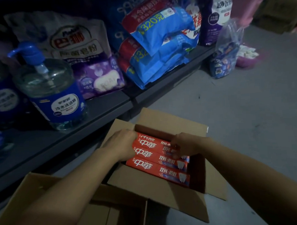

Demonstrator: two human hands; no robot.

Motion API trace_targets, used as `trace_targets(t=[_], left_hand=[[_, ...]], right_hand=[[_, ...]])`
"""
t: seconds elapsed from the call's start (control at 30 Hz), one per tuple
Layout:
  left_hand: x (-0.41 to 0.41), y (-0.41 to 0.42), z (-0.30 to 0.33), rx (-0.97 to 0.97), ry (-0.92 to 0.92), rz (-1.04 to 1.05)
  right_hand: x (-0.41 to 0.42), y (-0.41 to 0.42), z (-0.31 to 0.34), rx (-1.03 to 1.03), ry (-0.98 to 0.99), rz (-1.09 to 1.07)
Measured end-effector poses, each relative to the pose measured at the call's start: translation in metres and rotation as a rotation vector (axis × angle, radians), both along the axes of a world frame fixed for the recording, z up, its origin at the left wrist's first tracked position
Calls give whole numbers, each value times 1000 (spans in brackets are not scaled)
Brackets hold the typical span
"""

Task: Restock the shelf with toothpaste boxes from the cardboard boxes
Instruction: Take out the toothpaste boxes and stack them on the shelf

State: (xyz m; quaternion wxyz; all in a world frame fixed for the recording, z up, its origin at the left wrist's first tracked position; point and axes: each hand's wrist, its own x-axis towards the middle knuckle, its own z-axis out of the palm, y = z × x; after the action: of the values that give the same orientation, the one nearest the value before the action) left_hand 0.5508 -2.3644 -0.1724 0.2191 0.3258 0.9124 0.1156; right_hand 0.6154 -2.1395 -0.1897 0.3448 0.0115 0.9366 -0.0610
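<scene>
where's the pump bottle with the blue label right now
In the head view the pump bottle stands upright on the left of the dark shelf, just left of the purple soap powder bag.

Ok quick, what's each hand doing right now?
Left hand: curled round the left end of the red toothpaste boxes in the cardboard box.
Right hand: fingers curled on the right end of the same boxes.

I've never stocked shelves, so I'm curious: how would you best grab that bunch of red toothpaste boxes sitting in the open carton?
Probably by the two short ends, from above. The toothpaste boxes lie flat, side by side in the open carton, so squeezing inward lifts several together. The left hand and right hand already sit at opposite ends.
</scene>
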Motion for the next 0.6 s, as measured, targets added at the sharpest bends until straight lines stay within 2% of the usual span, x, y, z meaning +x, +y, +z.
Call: trace_targets(t=[0.13,0.4,0.6], left_hand=[[-3,0,3,23,0,19],[-2,2,17,43,-1,31],[-7,-3,17,16,33,50]], right_hand=[[0,2,4,-23,23,15],[-2,-9,2,155,118,71],[-3,2,9,149,215,71]])
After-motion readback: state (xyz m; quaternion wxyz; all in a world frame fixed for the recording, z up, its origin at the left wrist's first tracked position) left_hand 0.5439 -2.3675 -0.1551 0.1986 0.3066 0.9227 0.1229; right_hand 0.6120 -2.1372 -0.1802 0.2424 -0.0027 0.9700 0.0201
